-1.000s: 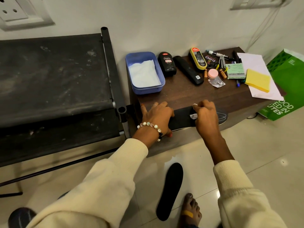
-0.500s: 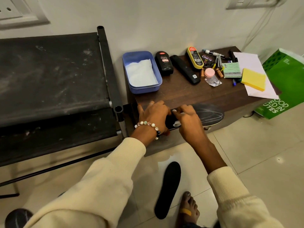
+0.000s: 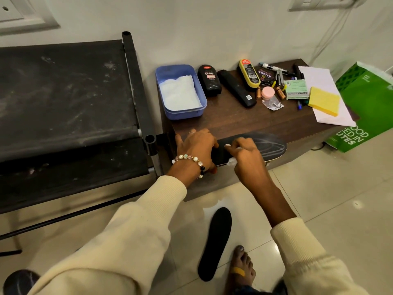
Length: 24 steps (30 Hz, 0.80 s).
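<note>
A black insole (image 3: 268, 145) with pale curved lines lies along the front edge of the dark wooden table (image 3: 234, 122), overhanging it slightly. My left hand (image 3: 194, 149), wearing a bead bracelet, holds the insole's left end, fingers on top and thumb under the edge. My right hand (image 3: 244, 155) pinches a small white cloth (image 3: 231, 161) and presses it on the insole just right of the left hand. A second black insole (image 3: 215, 243) lies on the tiled floor below, beside a bare foot (image 3: 241, 271).
At the table's back stand a blue tub (image 3: 180, 92) with white tissue, a black polish bottle (image 3: 209, 80), a black brush (image 3: 236, 88), a yellow sponge applicator (image 3: 248, 73), a polish tin, batteries, pens, paper and a yellow sponge (image 3: 324, 101). A black rack (image 3: 63, 92) stands left, a green bag (image 3: 365, 107) right.
My right hand has slid the cloth leftward along the insole, from its middle to right beside my left hand. The left hand has stayed on the insole's end.
</note>
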Tool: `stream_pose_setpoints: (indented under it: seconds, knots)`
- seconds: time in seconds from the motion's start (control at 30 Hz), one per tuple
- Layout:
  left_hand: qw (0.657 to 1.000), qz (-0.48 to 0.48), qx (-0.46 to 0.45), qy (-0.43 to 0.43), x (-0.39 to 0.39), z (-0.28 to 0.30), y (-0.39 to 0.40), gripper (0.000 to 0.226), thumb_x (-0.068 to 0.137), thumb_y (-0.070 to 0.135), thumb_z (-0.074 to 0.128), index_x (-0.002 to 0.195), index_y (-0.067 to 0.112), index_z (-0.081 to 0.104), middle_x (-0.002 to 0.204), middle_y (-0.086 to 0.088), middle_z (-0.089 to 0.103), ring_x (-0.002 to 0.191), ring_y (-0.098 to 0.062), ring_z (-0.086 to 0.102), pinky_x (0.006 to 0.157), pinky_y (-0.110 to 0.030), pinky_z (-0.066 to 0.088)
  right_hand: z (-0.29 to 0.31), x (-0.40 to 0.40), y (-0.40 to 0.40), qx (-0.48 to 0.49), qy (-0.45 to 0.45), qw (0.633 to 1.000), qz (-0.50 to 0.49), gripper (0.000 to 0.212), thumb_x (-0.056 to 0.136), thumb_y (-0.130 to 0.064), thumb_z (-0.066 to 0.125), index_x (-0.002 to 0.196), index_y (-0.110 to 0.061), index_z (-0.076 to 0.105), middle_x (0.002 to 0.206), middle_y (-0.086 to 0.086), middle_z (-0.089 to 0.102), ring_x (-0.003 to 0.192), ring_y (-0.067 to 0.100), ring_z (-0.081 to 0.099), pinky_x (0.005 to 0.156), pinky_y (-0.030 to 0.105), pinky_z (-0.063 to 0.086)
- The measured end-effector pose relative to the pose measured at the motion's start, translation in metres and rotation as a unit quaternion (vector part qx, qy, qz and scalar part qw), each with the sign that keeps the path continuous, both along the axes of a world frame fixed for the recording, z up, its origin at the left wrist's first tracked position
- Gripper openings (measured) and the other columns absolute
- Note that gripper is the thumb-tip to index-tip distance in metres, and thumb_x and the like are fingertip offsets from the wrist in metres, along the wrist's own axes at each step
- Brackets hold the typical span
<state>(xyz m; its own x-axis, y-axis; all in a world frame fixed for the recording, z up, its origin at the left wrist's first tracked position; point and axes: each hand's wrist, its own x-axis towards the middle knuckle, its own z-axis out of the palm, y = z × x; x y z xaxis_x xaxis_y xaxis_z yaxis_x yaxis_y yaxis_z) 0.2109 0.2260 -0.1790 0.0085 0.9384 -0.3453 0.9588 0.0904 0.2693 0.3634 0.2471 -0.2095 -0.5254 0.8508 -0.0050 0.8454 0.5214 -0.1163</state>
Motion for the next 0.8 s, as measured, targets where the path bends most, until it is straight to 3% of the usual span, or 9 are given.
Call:
stream_pose_setpoints:
  seconds: [0.17,0.33,0.4,0.53,0.6,0.67,0.8]
  knots:
    - [1.0,-0.008,-0.02,0.001,-0.001,0.002,0.001,0.069,0.069,0.043,0.083,0.131,0.033,0.055,0.138,0.003,0.043,0.13,-0.029,0.035,0.108,-0.059,0.029,-0.006,0.024,0.008,0.03,0.025,0.992,-0.119,0.045,0.087,0.007,0.054,0.131,-0.002,0.053,0.122,0.017,0.049,0.114,0.029,0.042,0.091,0.031,0.04]
    - [1.0,0.014,0.005,-0.012,0.002,0.003,0.001,0.054,0.07,0.045,0.081,0.119,0.029,0.065,0.131,0.002,0.049,0.125,-0.028,0.04,0.104,-0.057,0.034,-0.008,-0.005,-0.011,0.017,0.042,0.999,0.001,0.041,0.064,0.018,0.069,0.103,0.006,0.068,0.096,0.024,0.06,0.089,0.041,0.056,0.063,0.04,0.05]
    - [1.0,0.023,0.004,-0.015,0.002,0.002,0.001,0.055,0.07,0.048,0.08,0.119,0.028,0.065,0.131,0.002,0.05,0.126,-0.028,0.04,0.106,-0.058,0.031,-0.007,0.001,-0.007,0.022,0.035,0.999,0.003,0.043,0.07,0.016,0.065,0.112,0.004,0.066,0.105,0.023,0.058,0.099,0.039,0.053,0.072,0.04,0.048]
    - [0.999,0.033,-0.002,-0.016,0.003,0.001,0.002,0.059,0.07,0.052,0.078,0.122,0.029,0.063,0.132,0.003,0.05,0.129,-0.027,0.038,0.108,-0.059,0.027,-0.009,0.03,0.006,0.032,0.034,0.993,-0.111,0.041,0.087,0.007,0.054,0.127,-0.002,0.055,0.123,0.016,0.05,0.113,0.025,0.042,0.089,0.025,0.036]
    - [0.999,0.039,0.005,-0.018,0.004,-0.001,0.003,0.057,0.07,0.052,0.079,0.12,0.029,0.064,0.13,0.003,0.051,0.128,-0.027,0.039,0.109,-0.059,0.027,-0.012,0.028,0.003,0.036,0.061,0.99,-0.121,0.033,0.087,0.007,0.053,0.119,0.0,0.059,0.116,0.017,0.051,0.103,0.024,0.045,0.081,0.021,0.032]
    - [0.999,0.045,0.015,-0.018,0.005,-0.002,0.003,0.055,0.069,0.051,0.08,0.117,0.028,0.065,0.128,0.002,0.053,0.127,-0.027,0.041,0.108,-0.059,0.027,-0.016,0.012,-0.006,0.044,0.066,0.994,-0.081,0.027,0.081,0.011,0.057,0.106,0.005,0.064,0.102,0.02,0.055,0.094,0.031,0.051,0.074,0.025,0.035]
    - [0.998,0.063,0.024,-0.02,0.009,-0.002,0.002,0.052,0.07,0.049,0.08,0.114,0.026,0.066,0.126,0.002,0.055,0.127,-0.027,0.042,0.109,-0.058,0.026,-0.015,-0.004,-0.021,0.039,0.069,0.997,0.005,0.027,0.08,0.01,0.051,0.102,0.006,0.066,0.096,0.021,0.058,0.09,0.032,0.053,0.072,0.029,0.042]
